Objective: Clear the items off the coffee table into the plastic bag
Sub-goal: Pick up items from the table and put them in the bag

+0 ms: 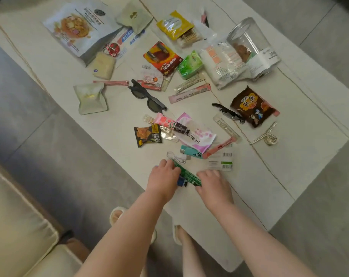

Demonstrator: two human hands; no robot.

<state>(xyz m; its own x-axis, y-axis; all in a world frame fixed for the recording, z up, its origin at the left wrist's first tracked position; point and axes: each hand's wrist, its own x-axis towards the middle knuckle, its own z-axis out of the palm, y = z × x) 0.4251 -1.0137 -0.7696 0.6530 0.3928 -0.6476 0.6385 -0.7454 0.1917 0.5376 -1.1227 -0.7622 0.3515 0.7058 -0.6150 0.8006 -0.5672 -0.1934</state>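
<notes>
A home living room: a cream sofa (pixel 19 226) beside a snack-strewn coffee table (pixel 269 176).

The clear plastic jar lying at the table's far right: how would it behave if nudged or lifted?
The clear plastic jar lies on its side, so it would probably roll. It looks nearly empty, so likely light. The smooth wall may be slippery.

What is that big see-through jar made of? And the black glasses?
The jar looks like clear plastic, though it might be glass: you see straight through its glossy wall. The black glasses look like dull, hard plastic with dark lenses.
</notes>
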